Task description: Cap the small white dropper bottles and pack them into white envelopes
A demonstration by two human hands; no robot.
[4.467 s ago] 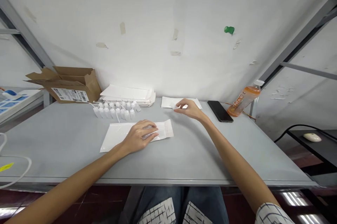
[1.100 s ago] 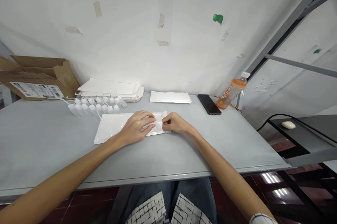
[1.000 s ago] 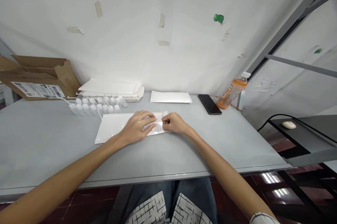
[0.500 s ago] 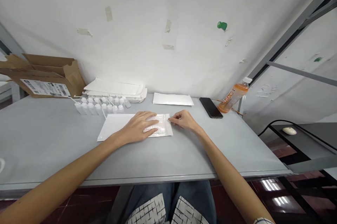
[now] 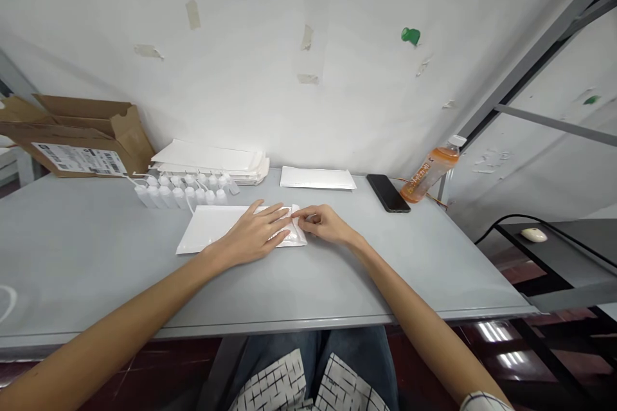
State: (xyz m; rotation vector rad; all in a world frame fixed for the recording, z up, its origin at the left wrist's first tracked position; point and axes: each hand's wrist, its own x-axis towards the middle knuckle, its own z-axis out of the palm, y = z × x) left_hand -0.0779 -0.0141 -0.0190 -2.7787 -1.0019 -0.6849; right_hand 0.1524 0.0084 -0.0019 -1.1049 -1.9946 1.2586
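A flat white padded envelope (image 5: 207, 229) lies on the grey table (image 5: 337, 276) in front of me. My left hand (image 5: 253, 234) rests flat on its right half, fingers spread, pressing it down. My right hand (image 5: 322, 223) is at the envelope's right end, fingers pinched on the flap there, which is folded over towards my left hand. Behind the envelope stands a row of several small white squeeze bottles (image 5: 180, 191).
A stack of white envelopes (image 5: 212, 160) and a single one (image 5: 318, 177) lie by the wall. An open cardboard box (image 5: 77, 137) sits at back left. A black phone (image 5: 388, 192) and an orange drink bottle (image 5: 431, 170) are at back right.
My right hand went from a white envelope by the wall to the near envelope's right end. Half a second ago the flap lay open; now it is folded over.
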